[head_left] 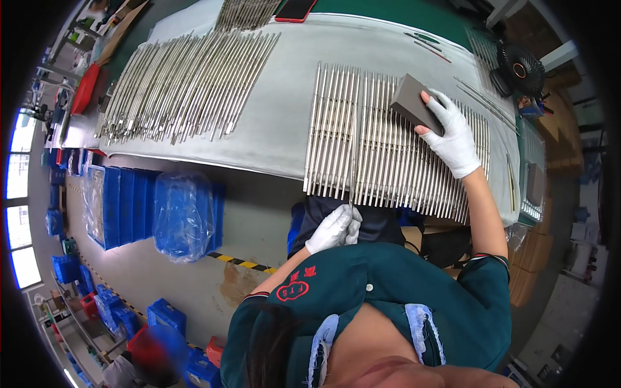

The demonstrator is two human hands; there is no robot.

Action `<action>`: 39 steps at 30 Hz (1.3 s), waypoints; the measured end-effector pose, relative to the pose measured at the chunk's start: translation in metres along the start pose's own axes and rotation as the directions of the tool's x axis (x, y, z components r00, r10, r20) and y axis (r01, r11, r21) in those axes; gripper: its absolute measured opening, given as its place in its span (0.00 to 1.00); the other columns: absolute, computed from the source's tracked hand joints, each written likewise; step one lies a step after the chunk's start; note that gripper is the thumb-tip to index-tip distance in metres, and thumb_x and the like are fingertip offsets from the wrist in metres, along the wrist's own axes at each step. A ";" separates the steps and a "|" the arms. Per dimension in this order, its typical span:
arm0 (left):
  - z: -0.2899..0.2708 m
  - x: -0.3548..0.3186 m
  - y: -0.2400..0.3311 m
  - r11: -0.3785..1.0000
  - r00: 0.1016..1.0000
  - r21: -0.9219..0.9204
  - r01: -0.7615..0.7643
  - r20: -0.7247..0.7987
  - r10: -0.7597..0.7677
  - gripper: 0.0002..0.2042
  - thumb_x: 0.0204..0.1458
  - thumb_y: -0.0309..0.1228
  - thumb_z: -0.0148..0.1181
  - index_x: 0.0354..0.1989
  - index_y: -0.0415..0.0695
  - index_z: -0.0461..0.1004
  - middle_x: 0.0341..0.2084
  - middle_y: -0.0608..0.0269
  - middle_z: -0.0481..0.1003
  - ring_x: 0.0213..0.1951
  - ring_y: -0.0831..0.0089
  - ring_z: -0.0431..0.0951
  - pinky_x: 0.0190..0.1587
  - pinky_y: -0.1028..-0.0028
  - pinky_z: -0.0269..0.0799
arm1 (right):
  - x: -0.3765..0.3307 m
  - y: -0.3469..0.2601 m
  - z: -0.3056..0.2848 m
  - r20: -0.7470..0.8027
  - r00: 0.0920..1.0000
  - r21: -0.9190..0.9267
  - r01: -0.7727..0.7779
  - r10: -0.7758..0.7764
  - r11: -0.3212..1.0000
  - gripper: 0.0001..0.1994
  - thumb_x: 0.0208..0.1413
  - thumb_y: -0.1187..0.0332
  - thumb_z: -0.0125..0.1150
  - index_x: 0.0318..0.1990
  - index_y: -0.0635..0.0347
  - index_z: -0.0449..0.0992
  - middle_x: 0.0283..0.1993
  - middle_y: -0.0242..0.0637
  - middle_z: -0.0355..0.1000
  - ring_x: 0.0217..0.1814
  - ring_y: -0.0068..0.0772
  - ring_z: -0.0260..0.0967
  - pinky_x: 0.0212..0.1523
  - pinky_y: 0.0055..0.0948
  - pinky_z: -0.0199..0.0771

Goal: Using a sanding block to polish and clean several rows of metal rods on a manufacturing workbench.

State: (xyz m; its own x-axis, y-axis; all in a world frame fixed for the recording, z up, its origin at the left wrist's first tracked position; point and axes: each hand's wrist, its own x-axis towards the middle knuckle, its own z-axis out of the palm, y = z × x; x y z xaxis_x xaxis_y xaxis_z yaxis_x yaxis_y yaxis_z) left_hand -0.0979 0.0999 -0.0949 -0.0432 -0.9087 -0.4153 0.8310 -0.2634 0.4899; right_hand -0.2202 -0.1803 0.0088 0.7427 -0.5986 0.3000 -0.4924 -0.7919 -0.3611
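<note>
- The grey-brown block point(411, 103) is on the right side of the table, over the far part of a row of thin metal rods point(336, 129).
- The block looks stiff, with flat sides and straight edges. I guess it is light enough for one hand. It may be a bit rough, so it should not slip much. A good place to hold it is by its two long sides.
- The right hand point(453, 139) grips the block at its right end. It wears a white glove, and the thumb and one finger poke out bare.
- The rods lie side by side, pointing near and far. They look hard, smooth and shiny, so they may roll or slide. They are thin, so they might bend if pushed hard. The near ends poke past the table edge and look easy to pinch.
- The left hand point(335, 227), in a white glove too, is curled just by the near end of one rod. It seems to pinch it, but I cannot tell for sure.
- Farther left, a big bunch of rods point(187, 84) lies on the white table cover point(284, 129).
- A black fan point(521, 68) stands at the far right.
</note>
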 end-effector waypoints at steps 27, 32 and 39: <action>0.008 0.003 -0.007 0.987 0.987 -0.039 -0.156 -0.040 0.154 0.17 0.68 0.41 0.40 0.32 0.43 0.67 0.10 0.79 0.50 0.10 0.88 0.45 0.14 0.82 0.41 | -0.001 -0.054 -0.004 0.186 0.908 -0.157 0.406 -0.376 0.901 0.16 0.50 0.66 0.63 0.46 0.30 0.78 0.57 0.50 0.68 0.56 0.48 0.69 0.66 0.62 0.51; 0.015 0.003 -0.002 0.993 0.989 0.007 -0.121 -0.090 0.121 0.18 0.68 0.41 0.39 0.31 0.43 0.67 0.09 0.79 0.49 0.10 0.88 0.45 0.13 0.82 0.41 | 0.015 -0.091 0.016 0.129 0.880 -0.102 0.471 -0.458 0.876 0.18 0.48 0.66 0.65 0.48 0.31 0.78 0.57 0.50 0.68 0.58 0.49 0.68 0.66 0.60 0.52; 0.005 0.006 -0.009 0.991 0.992 -0.042 -0.128 -0.025 0.128 0.18 0.68 0.42 0.40 0.32 0.42 0.67 0.09 0.79 0.49 0.09 0.88 0.45 0.13 0.82 0.42 | -0.021 -0.025 -0.020 0.105 0.953 -0.192 0.299 -0.283 0.935 0.29 0.39 0.73 0.70 0.50 0.26 0.75 0.56 0.50 0.68 0.57 0.52 0.68 0.64 0.60 0.56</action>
State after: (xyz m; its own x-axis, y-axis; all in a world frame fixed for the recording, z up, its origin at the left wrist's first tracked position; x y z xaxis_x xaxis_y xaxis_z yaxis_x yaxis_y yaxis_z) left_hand -0.1078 0.0953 -0.0980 0.0768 -0.9266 -0.3681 0.8523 -0.1306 0.5065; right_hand -0.2329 -0.1505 0.0287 0.8950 -0.3340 0.2957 -0.3257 -0.9422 -0.0785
